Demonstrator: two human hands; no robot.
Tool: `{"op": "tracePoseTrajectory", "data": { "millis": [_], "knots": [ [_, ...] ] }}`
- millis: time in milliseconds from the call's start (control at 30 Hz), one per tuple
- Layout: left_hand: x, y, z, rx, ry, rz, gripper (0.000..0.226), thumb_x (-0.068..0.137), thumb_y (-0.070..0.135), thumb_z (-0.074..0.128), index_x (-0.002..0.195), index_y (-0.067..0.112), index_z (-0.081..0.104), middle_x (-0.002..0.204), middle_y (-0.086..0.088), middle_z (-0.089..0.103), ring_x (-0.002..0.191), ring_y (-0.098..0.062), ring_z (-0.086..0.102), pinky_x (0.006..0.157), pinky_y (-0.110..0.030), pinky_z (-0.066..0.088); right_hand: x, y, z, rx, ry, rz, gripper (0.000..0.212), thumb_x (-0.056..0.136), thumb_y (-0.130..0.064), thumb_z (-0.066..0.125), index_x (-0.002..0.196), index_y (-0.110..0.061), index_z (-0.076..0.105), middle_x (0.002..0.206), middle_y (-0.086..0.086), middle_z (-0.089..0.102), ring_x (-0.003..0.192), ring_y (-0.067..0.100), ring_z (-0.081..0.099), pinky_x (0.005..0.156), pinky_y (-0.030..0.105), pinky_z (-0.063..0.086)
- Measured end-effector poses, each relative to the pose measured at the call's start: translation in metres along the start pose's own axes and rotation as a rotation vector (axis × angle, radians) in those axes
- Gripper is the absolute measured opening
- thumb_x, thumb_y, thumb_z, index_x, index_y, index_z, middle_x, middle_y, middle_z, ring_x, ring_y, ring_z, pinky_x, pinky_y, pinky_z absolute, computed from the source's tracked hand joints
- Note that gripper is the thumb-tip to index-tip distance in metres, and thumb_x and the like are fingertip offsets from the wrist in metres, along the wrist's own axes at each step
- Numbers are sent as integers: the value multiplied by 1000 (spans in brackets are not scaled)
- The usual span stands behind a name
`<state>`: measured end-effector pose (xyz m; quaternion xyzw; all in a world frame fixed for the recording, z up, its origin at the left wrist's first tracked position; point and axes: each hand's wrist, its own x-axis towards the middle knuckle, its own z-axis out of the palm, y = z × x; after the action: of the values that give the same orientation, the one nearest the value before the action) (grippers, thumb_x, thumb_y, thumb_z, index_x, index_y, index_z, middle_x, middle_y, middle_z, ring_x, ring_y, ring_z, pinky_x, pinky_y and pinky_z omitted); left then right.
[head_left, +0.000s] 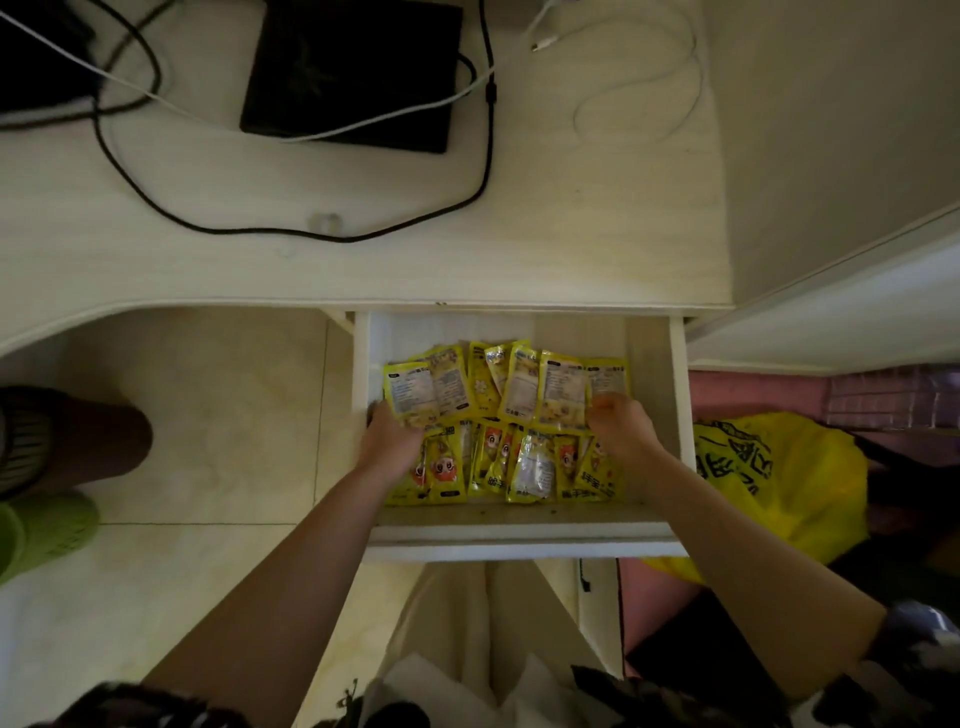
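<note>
An open white drawer (519, 538) under the desk holds several yellow snack packets in two rows. The far row (519, 382) shows mostly white label backs; the near row (498, 465) shows cartoon fronts. My left hand (392, 434) rests at the left end of the far row, fingers curled on the leftmost packet (410, 389). My right hand (621, 418) is at the right end of the same row, fingers curled against the rightmost packet (608, 376). Both hands are slightly blurred.
A pale desk top (363, 260) carries a black flat device (353, 73), black and white cables (488, 156). A yellow plastic bag (779, 478) lies right of the drawer. Another person's leg and green shoe (47, 525) stand at the left on the tiled floor.
</note>
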<state>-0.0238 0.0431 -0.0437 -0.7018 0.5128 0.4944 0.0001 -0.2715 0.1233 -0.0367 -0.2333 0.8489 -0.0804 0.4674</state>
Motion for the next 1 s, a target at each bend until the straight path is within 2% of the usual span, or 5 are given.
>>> {"op": "tracePoseTrajectory", "data": {
  "millis": [167,333,500,733,1000],
  "knots": [
    [-43,2,-7,70,-25,18,47,92,13,55,138,15,46,148,-12,40,124,-31,51,84,-28,40,-36,0,-1,-90,-68,-163,20,95,-12,40,104,-22,55,91,2,55,63,10,54,46,21,39],
    [-80,-6,-10,60,17,92,41,92,16,58,133,12,53,125,-9,63,106,-23,61,83,-30,49,-69,-1,5,-241,-104,-368,36,98,-15,41,132,-10,49,117,10,65,93,23,63,69,25,46],
    [-114,-24,-11,61,157,159,28,92,16,55,119,15,62,106,-6,71,88,-20,66,77,-33,53,-90,-15,20,-358,-119,-538,35,97,-16,45,131,-11,49,127,7,60,110,23,60,82,28,48],
    [-155,-65,-21,50,327,110,21,95,18,48,113,18,59,95,-5,70,68,-19,59,63,-31,48,-124,-42,60,-522,-208,-770,26,96,-16,44,120,-11,54,110,9,65,97,25,64,81,41,56],
    [-195,-127,-49,179,482,2,28,98,23,40,122,23,55,104,-1,67,92,-17,62,74,-30,52,-170,-82,129,-755,-373,-992,34,97,-23,42,130,-14,47,123,10,61,113,27,57,91,42,49]
  ]
}}
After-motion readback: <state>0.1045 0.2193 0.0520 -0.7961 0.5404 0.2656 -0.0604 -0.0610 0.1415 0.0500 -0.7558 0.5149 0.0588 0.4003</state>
